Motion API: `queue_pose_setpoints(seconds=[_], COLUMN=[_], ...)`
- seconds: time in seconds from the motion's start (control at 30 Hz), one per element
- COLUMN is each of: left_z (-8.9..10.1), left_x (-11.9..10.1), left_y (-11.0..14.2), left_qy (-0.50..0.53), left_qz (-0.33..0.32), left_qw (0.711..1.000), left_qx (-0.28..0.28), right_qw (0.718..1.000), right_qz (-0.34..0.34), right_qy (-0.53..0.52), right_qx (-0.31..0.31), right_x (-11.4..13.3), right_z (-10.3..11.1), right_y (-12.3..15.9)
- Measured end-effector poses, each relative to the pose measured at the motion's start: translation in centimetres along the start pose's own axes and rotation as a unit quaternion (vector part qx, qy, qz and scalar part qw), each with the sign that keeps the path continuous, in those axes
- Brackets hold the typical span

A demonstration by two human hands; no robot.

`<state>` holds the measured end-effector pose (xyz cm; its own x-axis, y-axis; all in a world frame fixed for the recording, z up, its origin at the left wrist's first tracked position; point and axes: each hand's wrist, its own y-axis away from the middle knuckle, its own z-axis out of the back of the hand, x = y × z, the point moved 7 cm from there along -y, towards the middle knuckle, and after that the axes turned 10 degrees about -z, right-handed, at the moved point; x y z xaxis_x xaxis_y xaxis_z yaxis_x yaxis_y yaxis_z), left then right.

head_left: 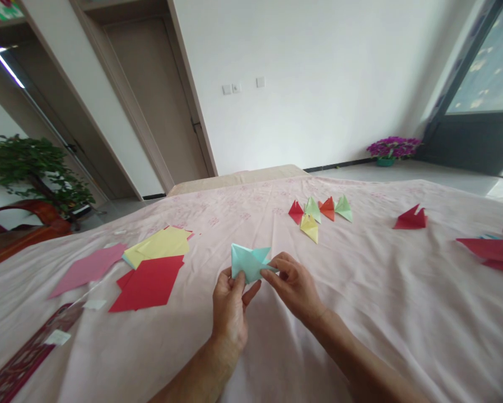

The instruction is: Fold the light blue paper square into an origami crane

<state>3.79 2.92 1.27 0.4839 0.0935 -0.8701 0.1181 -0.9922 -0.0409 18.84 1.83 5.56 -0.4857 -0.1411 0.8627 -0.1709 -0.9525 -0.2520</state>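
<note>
A light blue folded paper point(245, 262) is held up just above the bed-like, cloth-covered surface, between both hands. My left hand point(230, 302) grips its lower left part, thumb in front and fingers behind. At the paper's right point, my right hand point(293, 282) pinches the narrow tip between thumb and fingers. The paper has a square left end and a pointed flap at its upper right. Beyond it lie several small folded paper figures: red point(296, 212), yellow point(309, 228), orange point(327, 209) and pale green point(344, 209). The back side of the held paper is hidden.
Loose sheets lie at left: pink point(87, 270), yellow point(159, 247) and red point(148, 284). A dark red patterned packet point(28, 352) is at lower left. To the right are a larger red folded paper point(411, 218) and more red paper point(490, 253), on a pale pink cloth point(361, 336).
</note>
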Motion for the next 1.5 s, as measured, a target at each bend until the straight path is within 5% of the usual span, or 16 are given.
queue_pose_setpoints(seconds=[0.2, 0.3, 0.53, 0.8, 0.97, 1.33, 1.5], left_z=[0.1, 0.0, 0.0, -0.1, -0.8, -1.4, -1.6], left_x=[0.3, 0.4, 1.0, 1.5, 0.9, 0.8, 1.1], left_y=[-0.2, 0.0, 0.1, 0.2, 0.0, 0.2, 0.6], left_qy=[-0.013, -0.017, -0.007, 0.035, 0.071, 0.108, 0.099], left_qz=[0.002, 0.006, 0.022, 0.043, 0.02, 0.033, 0.053], left_qw=[1.0, 1.0, 1.0, 0.998, 0.996, 0.989, 0.988], left_qx=[0.007, 0.012, 0.017, 0.019, 0.054, 0.095, 0.107], right_qw=[0.967, 0.948, 0.936, 0.934, 0.958, 0.992, 0.993], right_qz=[-0.113, -0.177, -0.209, -0.192, -0.092, -0.076, -0.043], right_qy=[-0.21, -0.238, -0.251, -0.268, -0.246, -0.082, -0.106], right_qx=[0.085, 0.119, 0.134, 0.137, 0.117, -0.051, -0.019], right_x=[-2.3, -3.2, -3.7, -3.4, -1.4, -1.4, -1.5], right_z=[-0.5, -1.0, -1.7, -1.3, 0.1, 2.4, 2.2], right_y=[-1.2, -1.2, -1.1, -1.0, -0.6, 0.3, -0.1])
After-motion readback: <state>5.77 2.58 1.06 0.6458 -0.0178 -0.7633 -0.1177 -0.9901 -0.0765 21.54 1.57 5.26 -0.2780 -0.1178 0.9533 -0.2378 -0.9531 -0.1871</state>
